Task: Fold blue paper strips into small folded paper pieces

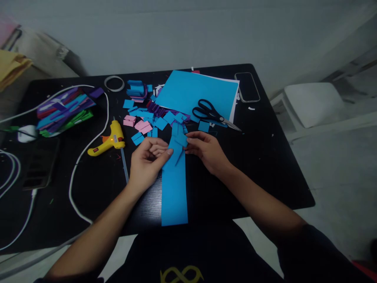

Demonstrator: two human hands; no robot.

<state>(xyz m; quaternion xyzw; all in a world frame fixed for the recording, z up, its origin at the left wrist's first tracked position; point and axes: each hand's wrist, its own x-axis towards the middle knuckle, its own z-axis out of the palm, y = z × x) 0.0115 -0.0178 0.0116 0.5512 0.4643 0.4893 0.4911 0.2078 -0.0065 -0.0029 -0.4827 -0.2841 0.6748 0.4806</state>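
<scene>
A long blue paper strip runs from the table's front edge up between my hands. My left hand pinches the strip's left edge, thumb on top and fingers curled. My right hand has its fingertips closed on a small blue paper piece over the strip's upper part. Folded blue flaps stand up between the two hands. Small blue and pink folded pieces lie just beyond my left hand. Black-handled scissors rest beyond my right hand, partly on a large blue sheet.
On the black table, a yellow glue gun lies left of my left hand, near a white cable. Further off are a tape roll, bundled paper strips and a phone. Another phone lies at the left.
</scene>
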